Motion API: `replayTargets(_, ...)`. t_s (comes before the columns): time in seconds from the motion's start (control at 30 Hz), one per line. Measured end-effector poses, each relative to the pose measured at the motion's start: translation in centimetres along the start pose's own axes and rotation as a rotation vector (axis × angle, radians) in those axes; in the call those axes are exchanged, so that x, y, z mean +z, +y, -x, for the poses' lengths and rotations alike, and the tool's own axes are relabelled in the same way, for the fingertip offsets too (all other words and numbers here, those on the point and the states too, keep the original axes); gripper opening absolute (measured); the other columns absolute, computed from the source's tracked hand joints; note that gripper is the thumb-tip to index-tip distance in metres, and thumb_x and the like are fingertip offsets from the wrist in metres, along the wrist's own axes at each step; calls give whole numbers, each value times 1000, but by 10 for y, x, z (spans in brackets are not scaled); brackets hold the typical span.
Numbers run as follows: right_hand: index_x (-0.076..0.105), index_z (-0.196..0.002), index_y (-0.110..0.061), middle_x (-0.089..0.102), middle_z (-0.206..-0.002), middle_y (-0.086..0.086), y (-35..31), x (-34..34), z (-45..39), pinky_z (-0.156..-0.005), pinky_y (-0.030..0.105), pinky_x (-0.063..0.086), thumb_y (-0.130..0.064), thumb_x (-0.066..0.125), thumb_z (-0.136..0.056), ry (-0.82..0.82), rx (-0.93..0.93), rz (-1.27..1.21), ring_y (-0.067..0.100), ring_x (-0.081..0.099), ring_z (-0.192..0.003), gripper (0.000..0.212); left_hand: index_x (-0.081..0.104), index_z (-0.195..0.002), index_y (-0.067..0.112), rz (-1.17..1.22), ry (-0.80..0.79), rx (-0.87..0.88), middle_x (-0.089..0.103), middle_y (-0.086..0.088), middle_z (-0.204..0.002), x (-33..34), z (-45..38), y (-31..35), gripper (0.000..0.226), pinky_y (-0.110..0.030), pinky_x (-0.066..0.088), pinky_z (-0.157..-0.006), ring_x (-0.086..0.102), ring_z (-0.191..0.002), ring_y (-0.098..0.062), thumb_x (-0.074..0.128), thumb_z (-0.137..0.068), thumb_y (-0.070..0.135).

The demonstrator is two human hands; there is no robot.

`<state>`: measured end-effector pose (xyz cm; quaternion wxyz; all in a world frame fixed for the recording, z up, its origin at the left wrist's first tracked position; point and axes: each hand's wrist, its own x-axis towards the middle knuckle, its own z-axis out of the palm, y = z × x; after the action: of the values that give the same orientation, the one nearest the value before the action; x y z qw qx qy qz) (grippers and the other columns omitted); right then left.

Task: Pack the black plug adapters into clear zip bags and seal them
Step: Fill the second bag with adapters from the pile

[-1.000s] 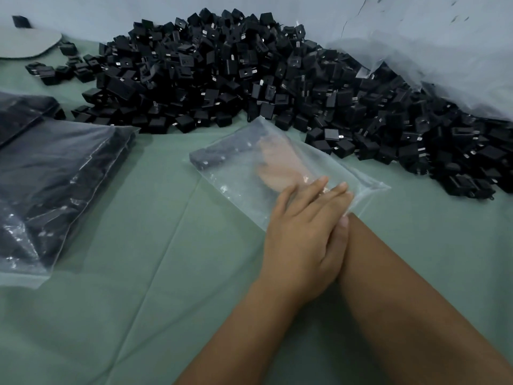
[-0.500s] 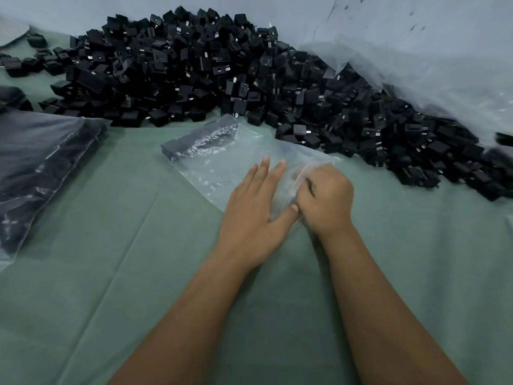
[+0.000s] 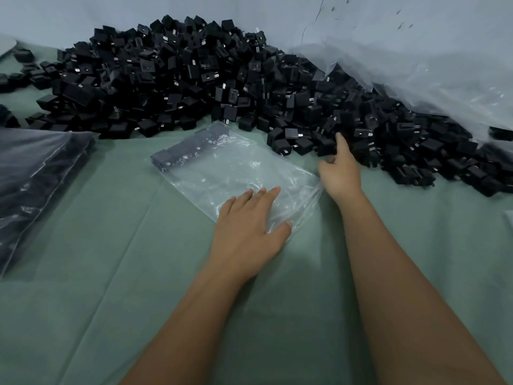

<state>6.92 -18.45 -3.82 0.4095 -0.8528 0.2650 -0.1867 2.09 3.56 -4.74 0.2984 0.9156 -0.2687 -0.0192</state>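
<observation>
This looks like a small packing workshop or a piecework station rather than a home or shop. A heap of identical black plug adapters [image 3: 194,79] (hundreds, loose and unsorted) lies banked against a plain pale wall [image 3: 249,12] with a crack in it. The work surface is covered by a creased green cloth [image 3: 97,287]. A large filled bag [image 3: 33,184] lies at the left, and crumpled clear plastic sheeting [image 3: 416,79] drapes at the right.
</observation>
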Motion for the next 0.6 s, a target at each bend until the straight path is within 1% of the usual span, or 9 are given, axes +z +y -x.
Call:
replayTargets(0.07,8,-153,-34,57,-99,4,-4,1,-9,-71,39,49,-19,47,-90,-51,41,85,17,54,-73,75,27,-151,38,-11,8,4,24,9,-161,1,-1,-1,61,-31,1,-119,12,-148,-10,45,-94,52)
replayTargets(0.1,9,-153,-34,58,-96,4,-5,3,-12,-71,39,48,-24,47,-91,-49,48,130,19,55,-76,73,30,-150,38,-13,12,5,24,9,-161,2,-2,-1,60,-30,0,-118,12,-148,-9,45,-94,51)
replayTargets(0.2,30,-145,-29,62,-98,2,-1,10,-15,-62,31,41,-33,50,-92,75,33,228,19,59,-81,57,34,-148,37,-19,4,14,22,9,-161,3,-1,-2,57,-29,-2,-118,9,-149,-8,46,-94,51)
replayTargets(0.27,44,-131,-28,61,-101,2,4,13,-13,-56,27,35,-33,56,-90,165,10,221,17,57,-78,43,35,-148,37,-22,-2,19,21,9,-162,3,-1,-3,56,-28,-3,-118,8,-149,-8,45,-94,51)
replayTargets(0.33,50,-117,-26,53,-106,1,7,13,-9,-56,24,34,-29,61,-85,209,-45,188,16,53,-82,33,37,-147,37,-21,1,24,21,9,-162,3,-1,-4,55,-27,-3,-117,8,-149,-8,45,-94,50)
replayTargets(0.4,53,-105,-24,51,-105,-3,7,11,-3,-62,21,38,-19,63,-79,216,-87,69,15,52,-87,28,39,-146,36,-12,10,24,22,9,-161,3,0,-4,53,-27,-2,-118,9,-149,-8,47,-95,47)
replayTargets(0.47,54,-94,-25,57,-96,-7,5,7,10,-64,18,42,-9,61,-75,220,-86,-143,7,55,-78,26,42,-144,35,5,22,22,25,8,-160,2,-1,-4,51,-28,0,-118,11,-148,-9,49,-95,44)
replayTargets(0.53,51,-89,-28,59,-88,-11,2,4,26,-63,11,44,-2,59,-73,250,-84,-328,1,55,-70,31,45,-143,34,26,32,16,28,8,-159,2,-1,-4,49,-29,2,-119,14,-148,-10,50,-95,41)
replayTargets(0.6,49,-87,-30,61,-91,-10,-3,3,42,-66,8,46,2,58,-73,274,-87,-452,2,61,-76,36,47,-142,33,43,41,8,30,7,-158,2,-2,-4,48,-30,3,-120,16,-148,-10,52,-94,39)
